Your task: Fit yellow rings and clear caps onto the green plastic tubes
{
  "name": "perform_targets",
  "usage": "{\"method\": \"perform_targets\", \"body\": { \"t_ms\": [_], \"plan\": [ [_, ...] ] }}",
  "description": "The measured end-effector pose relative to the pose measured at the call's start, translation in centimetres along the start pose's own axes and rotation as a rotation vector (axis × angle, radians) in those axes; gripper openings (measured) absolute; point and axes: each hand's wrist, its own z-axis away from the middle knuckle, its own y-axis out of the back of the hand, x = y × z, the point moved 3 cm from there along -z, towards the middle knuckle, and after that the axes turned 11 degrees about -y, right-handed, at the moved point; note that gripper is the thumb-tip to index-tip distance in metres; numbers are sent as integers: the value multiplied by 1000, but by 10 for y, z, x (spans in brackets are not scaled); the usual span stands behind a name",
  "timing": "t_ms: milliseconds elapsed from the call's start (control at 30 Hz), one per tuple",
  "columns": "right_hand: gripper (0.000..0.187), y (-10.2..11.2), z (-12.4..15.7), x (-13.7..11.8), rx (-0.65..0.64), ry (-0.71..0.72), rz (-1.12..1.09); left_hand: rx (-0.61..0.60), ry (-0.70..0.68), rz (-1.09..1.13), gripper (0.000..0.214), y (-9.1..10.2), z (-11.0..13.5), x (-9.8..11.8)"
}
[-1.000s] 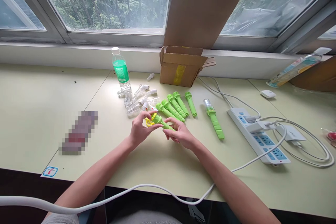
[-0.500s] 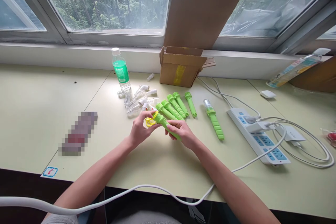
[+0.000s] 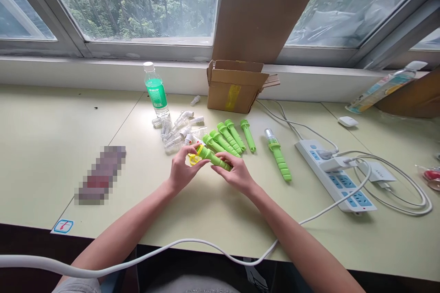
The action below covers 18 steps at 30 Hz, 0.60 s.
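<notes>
Between my two hands is a green ribbed plastic tube (image 3: pixel 213 158) with a threaded end, tilted with that end toward the left. My left hand (image 3: pixel 182 168) pinches the threaded end, where a yellow ring (image 3: pixel 200 149) sits. My right hand (image 3: pixel 237 174) is closed around the lower end, thumb along the near side. Just behind lie several similar green tubes (image 3: pixel 225 139) in a row. To their left is a heap of clear plastic caps (image 3: pixel 175 132) with white ends. Under my left fingers more yellow rings (image 3: pixel 194 159) show, partly hidden.
A green tube with a clear cap (image 3: pixel 280 160) lies to the right, beside a white power strip (image 3: pixel 338 178) with cables. At the back stand a cardboard box (image 3: pixel 228 89) and a green-labelled bottle (image 3: pixel 156 91). A white cable (image 3: pixel 192 241) runs along the table's front edge.
My right hand has shifted its grip on the green tube, with the thumb now lower and the fingers behind it. The tube lies slightly flatter. My left hand keeps hold of the threaded end.
</notes>
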Motion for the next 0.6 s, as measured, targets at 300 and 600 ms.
{"method": "perform_targets", "body": {
  "t_ms": [300,600],
  "plan": [
    [29,-1,-1,0,-225,-198,-268,-88,-35,39,36,2,-4,0],
    [37,-4,0,0,-331,-319,-336,-82,-84,63,31,2,-3,2]
  ]
}}
